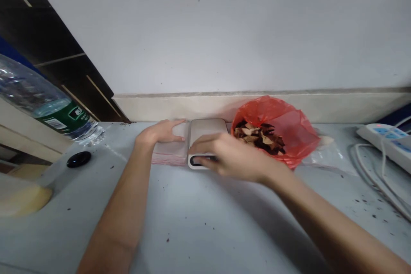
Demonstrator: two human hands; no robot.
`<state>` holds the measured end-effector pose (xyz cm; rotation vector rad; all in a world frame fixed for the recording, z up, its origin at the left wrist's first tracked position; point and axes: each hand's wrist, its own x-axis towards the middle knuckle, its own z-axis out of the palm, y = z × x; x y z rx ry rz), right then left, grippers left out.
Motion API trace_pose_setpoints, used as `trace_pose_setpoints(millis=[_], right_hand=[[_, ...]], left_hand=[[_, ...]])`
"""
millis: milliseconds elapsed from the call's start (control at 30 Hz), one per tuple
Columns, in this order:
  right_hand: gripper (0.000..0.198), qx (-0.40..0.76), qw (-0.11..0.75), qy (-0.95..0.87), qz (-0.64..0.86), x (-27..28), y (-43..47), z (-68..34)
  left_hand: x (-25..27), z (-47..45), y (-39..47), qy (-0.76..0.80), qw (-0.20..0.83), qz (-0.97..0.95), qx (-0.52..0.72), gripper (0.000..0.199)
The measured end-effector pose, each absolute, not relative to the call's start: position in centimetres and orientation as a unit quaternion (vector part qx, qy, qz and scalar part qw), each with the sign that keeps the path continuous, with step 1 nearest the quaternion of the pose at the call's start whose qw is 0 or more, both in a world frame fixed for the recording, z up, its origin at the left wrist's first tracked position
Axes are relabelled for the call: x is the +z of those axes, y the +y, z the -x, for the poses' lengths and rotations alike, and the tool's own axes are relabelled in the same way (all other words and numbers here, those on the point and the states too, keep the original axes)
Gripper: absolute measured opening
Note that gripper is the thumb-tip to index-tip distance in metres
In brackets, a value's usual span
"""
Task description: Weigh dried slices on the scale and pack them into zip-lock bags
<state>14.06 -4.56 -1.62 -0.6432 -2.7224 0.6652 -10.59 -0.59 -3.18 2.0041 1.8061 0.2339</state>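
My left hand (163, 131) lies with thumb and fingers spread on a flat stack of clear zip-lock bags (170, 158) with pink-red seal lines. Against the stack's right side sits a small digital scale (208, 126) with a pale metal plate and a dark display at the front. My right hand (221, 154) reaches over the scale's front, fingers curled together over the plate and thumb across the display. It appears to grip the scale's front left part. Just to the right, an open red plastic bag (295, 132) holds dried brown pieces (261, 137).
A water bottle (64, 115) with a green label stands at left, by a black round lid (78, 159) and a blurred yellowish container (25, 199). At right are a clear bag (330, 154), a white power strip (385, 135) and its cable (372, 180). A wall (224, 30) rises behind.
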Motion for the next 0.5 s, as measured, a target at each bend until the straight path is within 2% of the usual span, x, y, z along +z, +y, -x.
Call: trace_pose_setpoints(millis=[133,167,233,333,433,500], right_hand=[[0.025,0.241,0.268,-0.863,0.353,1.8,-2.7,-20.5],[0.026,0.233,0.305,-0.838,0.388,2.5,-2.4,-21.9],[0.024,0.216,0.321,-0.789,0.478,3.5,-1.9,-24.4],[0.012,0.168,0.28,-0.706,0.628,4.1,-1.4,-27.3],[0.005,0.152,0.226,-0.657,0.703,3.3,-0.7,-30.3],[0.02,0.169,0.199,-0.646,0.717,1.9,-0.2,-32.3]], left_hand=[[-0.5,8.2,-1.1,0.67,0.168,-0.72,0.059,0.062],[0.1,7.3,-1.3,0.661,0.137,-0.733,0.078,0.054],[1.0,5.1,-1.6,0.622,0.099,-0.764,0.141,0.042],[1.5,1.4,-2.1,0.523,0.088,-0.815,0.234,0.03],[1.2,-1.9,-2.7,0.424,0.114,-0.861,0.256,0.026],[0.8,-3.8,-3.1,0.389,0.123,-0.883,0.23,0.025]])
